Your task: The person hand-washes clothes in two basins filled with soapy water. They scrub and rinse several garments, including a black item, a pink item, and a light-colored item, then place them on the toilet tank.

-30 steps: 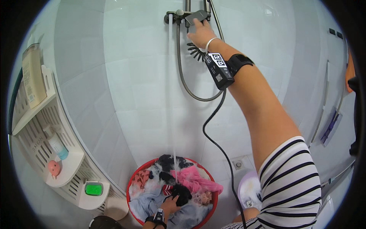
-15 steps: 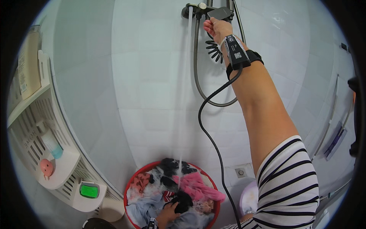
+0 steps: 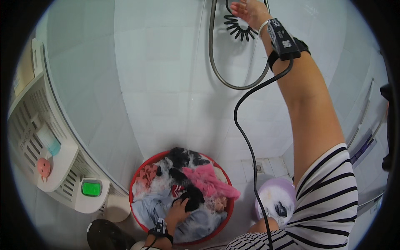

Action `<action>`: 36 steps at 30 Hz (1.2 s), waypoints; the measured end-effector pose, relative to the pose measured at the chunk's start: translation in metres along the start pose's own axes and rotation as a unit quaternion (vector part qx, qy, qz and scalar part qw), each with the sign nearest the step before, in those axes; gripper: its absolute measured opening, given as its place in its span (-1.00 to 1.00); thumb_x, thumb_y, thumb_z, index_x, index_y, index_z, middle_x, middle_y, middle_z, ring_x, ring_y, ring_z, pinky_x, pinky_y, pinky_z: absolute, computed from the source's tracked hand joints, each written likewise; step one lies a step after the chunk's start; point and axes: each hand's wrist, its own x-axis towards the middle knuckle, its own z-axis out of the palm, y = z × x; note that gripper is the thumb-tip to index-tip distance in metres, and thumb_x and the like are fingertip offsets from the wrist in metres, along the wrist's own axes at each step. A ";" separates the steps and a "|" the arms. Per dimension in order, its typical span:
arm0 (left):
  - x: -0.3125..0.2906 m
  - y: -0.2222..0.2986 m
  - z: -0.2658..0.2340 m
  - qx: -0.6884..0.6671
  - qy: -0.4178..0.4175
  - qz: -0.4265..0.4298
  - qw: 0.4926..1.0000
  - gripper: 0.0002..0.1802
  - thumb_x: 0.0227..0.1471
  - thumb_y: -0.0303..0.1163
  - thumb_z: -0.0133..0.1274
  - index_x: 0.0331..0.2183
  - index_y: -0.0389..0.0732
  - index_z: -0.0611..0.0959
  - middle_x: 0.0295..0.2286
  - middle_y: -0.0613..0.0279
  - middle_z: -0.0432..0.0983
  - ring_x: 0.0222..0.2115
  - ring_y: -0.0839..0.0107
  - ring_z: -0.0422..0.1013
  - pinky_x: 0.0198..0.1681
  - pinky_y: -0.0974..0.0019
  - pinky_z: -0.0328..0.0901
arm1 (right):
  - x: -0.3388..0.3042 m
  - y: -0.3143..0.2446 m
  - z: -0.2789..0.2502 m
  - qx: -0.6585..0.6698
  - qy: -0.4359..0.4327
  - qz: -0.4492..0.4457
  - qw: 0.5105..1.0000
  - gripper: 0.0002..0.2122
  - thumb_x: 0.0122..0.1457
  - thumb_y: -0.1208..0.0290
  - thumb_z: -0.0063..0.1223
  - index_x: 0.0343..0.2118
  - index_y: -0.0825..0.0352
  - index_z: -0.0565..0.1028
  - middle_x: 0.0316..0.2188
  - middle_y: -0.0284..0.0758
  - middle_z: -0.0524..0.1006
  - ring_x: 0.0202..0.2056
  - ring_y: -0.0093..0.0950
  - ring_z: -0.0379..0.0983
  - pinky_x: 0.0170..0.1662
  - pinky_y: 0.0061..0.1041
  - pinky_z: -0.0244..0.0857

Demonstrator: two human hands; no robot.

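My left hand is down in a red basin of soapy clothes, fingers curled over a bunched black garment. Around it lie a pink garment, a light blue garment, a red patterned piece and dark cloth, with white foam among them. My right hand is raised high at the top edge, fingers apart and nothing in them. Close by it hang a black coiled cord and a looped metal shower hose.
At the left, a white corner shelf holds a pump bottle, a pink round item and a green soap bar. A lilac basin with foam stands right of the red one. A black cable trails from my right wrist.
The water stream into the red basin is gone. My right hand has come off the grey shower control and opened. The view has tilted down, taking the tap out of sight.
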 end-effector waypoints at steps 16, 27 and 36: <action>-0.008 0.020 0.009 0.032 0.068 -0.042 0.996 -0.18 -0.16 -0.19 0.11 0.13 0.02 0.11 0.08 0.04 0.06 0.12 0.11 -0.02 0.04 -0.03 0.08 | -0.465 0.334 -0.148 -0.480 -0.472 0.335 0.659 -0.45 -0.14 0.22 0.14 -0.01 0.25 0.34 -0.04 -0.06 0.35 -0.04 -0.15 0.29 0.01 -0.33 0.17; 0.016 0.039 -0.008 -0.007 0.054 -0.149 0.987 -0.45 -0.21 -0.21 0.12 -0.10 -0.04 0.36 -0.07 0.11 0.26 -0.03 0.15 0.20 -0.03 -0.03 0.13 | -0.531 0.431 -0.142 -0.306 -0.254 0.401 0.825 -0.78 -0.01 0.44 -0.04 -0.25 0.29 0.40 -0.41 -0.26 0.48 -0.38 -0.38 0.42 -0.27 -0.46 0.28; 0.066 0.056 -0.027 -0.105 0.291 0.070 0.948 -0.21 -0.28 -0.20 0.19 0.02 -0.19 0.26 0.01 -0.01 0.17 0.03 -0.03 0.11 0.07 -0.02 0.03 | -0.398 0.293 -0.098 0.001 -0.203 0.322 0.925 -0.96 0.05 0.55 -0.18 -0.50 0.33 0.33 -0.62 -0.42 0.37 -0.54 -0.59 0.32 -0.43 -0.62 0.22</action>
